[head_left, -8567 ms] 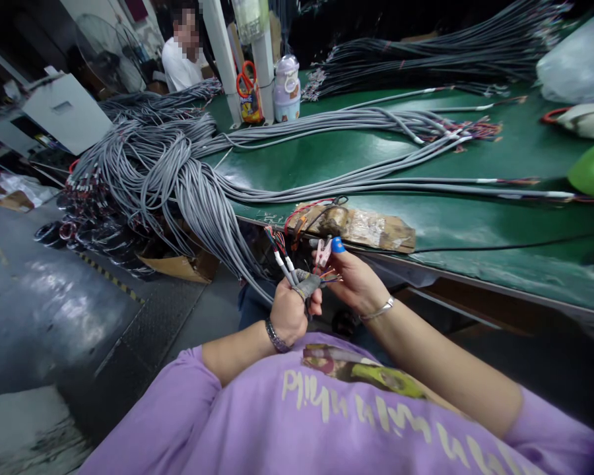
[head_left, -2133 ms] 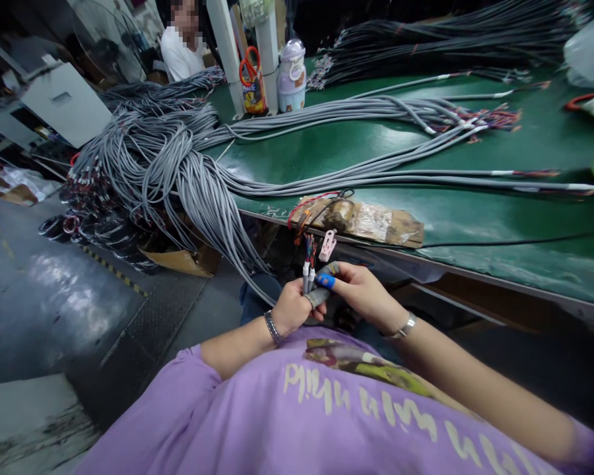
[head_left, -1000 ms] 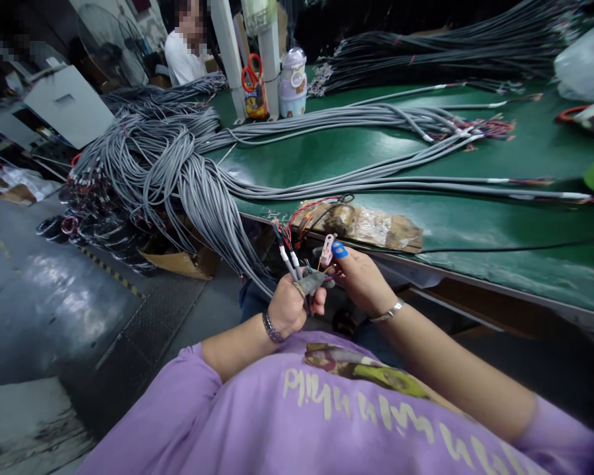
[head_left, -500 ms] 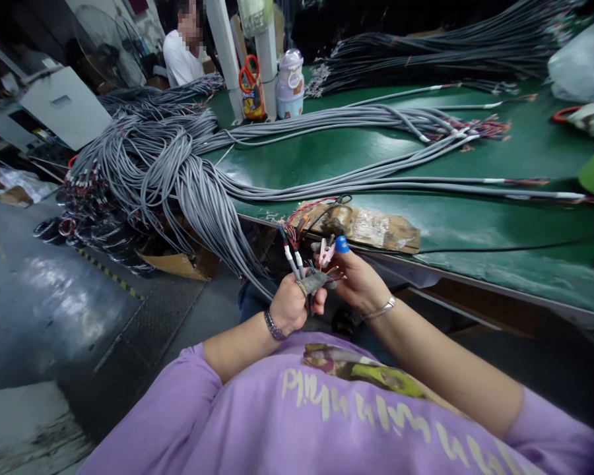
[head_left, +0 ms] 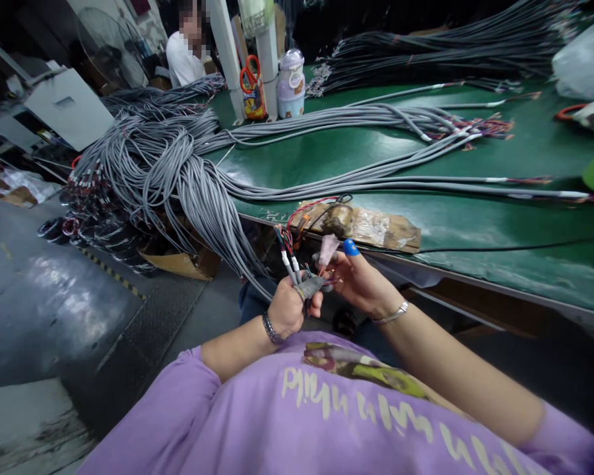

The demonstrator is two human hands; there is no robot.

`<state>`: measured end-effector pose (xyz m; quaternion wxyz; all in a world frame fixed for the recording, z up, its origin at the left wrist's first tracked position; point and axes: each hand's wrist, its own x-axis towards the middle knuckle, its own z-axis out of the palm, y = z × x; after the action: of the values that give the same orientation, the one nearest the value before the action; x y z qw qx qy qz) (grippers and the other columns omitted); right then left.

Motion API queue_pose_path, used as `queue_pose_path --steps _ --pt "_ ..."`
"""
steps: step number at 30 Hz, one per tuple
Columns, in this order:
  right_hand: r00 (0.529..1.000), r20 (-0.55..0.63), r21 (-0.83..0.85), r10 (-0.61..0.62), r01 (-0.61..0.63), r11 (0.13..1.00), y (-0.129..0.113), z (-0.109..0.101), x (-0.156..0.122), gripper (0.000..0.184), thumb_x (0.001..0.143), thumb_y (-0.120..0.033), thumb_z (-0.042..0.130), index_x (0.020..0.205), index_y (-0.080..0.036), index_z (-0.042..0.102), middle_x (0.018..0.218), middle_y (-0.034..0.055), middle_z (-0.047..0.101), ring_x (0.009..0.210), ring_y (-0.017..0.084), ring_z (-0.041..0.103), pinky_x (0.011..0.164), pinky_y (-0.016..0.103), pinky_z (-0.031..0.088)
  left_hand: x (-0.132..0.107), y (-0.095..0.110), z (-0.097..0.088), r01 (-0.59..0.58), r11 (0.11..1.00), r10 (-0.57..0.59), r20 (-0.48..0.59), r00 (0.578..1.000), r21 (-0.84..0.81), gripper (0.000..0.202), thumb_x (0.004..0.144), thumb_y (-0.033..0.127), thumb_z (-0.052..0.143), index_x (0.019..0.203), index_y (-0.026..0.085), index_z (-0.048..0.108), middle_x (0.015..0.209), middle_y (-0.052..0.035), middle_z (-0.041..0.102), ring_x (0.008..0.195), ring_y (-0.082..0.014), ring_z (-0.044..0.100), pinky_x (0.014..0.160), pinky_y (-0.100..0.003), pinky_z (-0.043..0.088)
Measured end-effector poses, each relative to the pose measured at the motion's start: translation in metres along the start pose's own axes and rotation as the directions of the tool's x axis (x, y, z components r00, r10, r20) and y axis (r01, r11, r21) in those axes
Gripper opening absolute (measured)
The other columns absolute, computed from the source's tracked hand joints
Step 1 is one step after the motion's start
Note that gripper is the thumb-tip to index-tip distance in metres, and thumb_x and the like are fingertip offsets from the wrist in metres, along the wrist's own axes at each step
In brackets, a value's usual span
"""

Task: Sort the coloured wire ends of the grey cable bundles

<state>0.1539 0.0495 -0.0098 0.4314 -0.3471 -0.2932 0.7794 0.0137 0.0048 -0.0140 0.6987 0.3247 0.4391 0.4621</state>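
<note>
My left hand (head_left: 288, 307) is closed round the ends of grey cables (head_left: 297, 267). Thin coloured wires (head_left: 280, 236) fan out above white sleeves on two of these cables. Another grey end (head_left: 311, 286) points right from my fist, its fine wires bared. My right hand (head_left: 363, 280) is beside it, a blue cover (head_left: 350, 247) on the thumb. Between its thumb and fingers is a small pale pink clip (head_left: 329, 247), blurred now, with its lower end at the bared wires. The fingertips behind the clip are partly hidden.
Long grey cables (head_left: 277, 193) lie over the green bench (head_left: 475, 231) and hang off its left side. A taped wooden block (head_left: 371, 225) sits at the bench edge. Behind stand a bottle (head_left: 292, 89) and orange-handled scissors (head_left: 250, 72). A person (head_left: 182, 61) is at the back.
My right hand has shifted slightly right, its thumb farther from my left fist. The pink clip has turned and tilted upward. My left hand keeps its hold on the cables.
</note>
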Motion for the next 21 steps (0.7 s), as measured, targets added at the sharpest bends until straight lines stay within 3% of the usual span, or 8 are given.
queue_pose_path --steps 4,7,13,18,21 --pt "0.994 0.061 -0.165 0.091 -0.08 0.983 -0.005 -0.013 -0.014 0.044 0.059 -0.057 0.082 0.074 -0.018 0.068 0.069 0.0028 0.066 0.059 0.014 0.057 0.058 0.028 0.047 -0.003 -0.008 -0.005 -0.039 0.997 0.041 -0.037 0.998 0.07 0.047 0.066 0.057 0.075 0.068 0.017 0.051 0.049 0.0046 0.053 0.037 -0.0065 0.045 0.037 -0.019 0.034" --pt "0.998 0.042 -0.289 0.048 -0.034 0.957 -0.008 -0.015 -0.02 0.035 0.057 -0.042 0.087 0.072 -0.017 0.069 0.067 0.0006 0.063 0.057 0.011 0.053 0.056 0.026 0.045 -0.004 -0.013 -0.006 -0.074 0.99 0.079 -0.039 0.996 0.119 0.046 0.069 0.058 0.072 0.068 0.016 0.053 0.051 0.0039 0.054 0.037 -0.0066 0.047 0.038 -0.019 0.035" --pt "0.996 0.029 -0.434 -0.089 0.092 0.896 -0.011 -0.006 -0.023 0.034 0.058 -0.047 0.085 0.067 -0.018 0.069 0.064 0.0014 0.064 0.059 0.012 0.053 0.054 0.025 0.042 -0.003 -0.013 -0.007 -0.08 0.98 0.076 0.026 0.997 0.184 0.044 0.069 0.054 0.074 0.066 0.015 0.054 0.052 0.0031 0.056 0.04 -0.0074 0.05 0.04 -0.02 0.039" --pt "0.988 0.002 -0.45 -0.153 0.137 0.883 -0.007 -0.003 -0.022 0.032 0.058 -0.047 0.085 0.068 -0.019 0.071 0.066 0.0016 0.065 0.058 0.012 0.052 0.052 0.024 0.043 -0.003 -0.014 -0.008 -0.109 0.982 0.116 -0.032 0.993 0.154 0.044 0.072 0.056 0.071 0.067 0.015 0.054 0.053 0.003 0.057 0.039 -0.0065 0.049 0.04 -0.019 0.036" --pt "0.993 -0.011 -0.4 -0.118 0.104 0.911 -0.003 -0.009 -0.019 0.032 0.058 -0.045 0.086 0.066 -0.019 0.069 0.065 0.0004 0.063 0.057 0.011 0.052 0.053 0.023 0.045 -0.004 -0.013 -0.007 -0.117 0.985 0.125 -0.053 0.991 0.13 0.044 0.072 0.056 0.07 0.066 0.016 0.054 0.053 0.0031 0.056 0.039 -0.0064 0.049 0.039 -0.019 0.035"
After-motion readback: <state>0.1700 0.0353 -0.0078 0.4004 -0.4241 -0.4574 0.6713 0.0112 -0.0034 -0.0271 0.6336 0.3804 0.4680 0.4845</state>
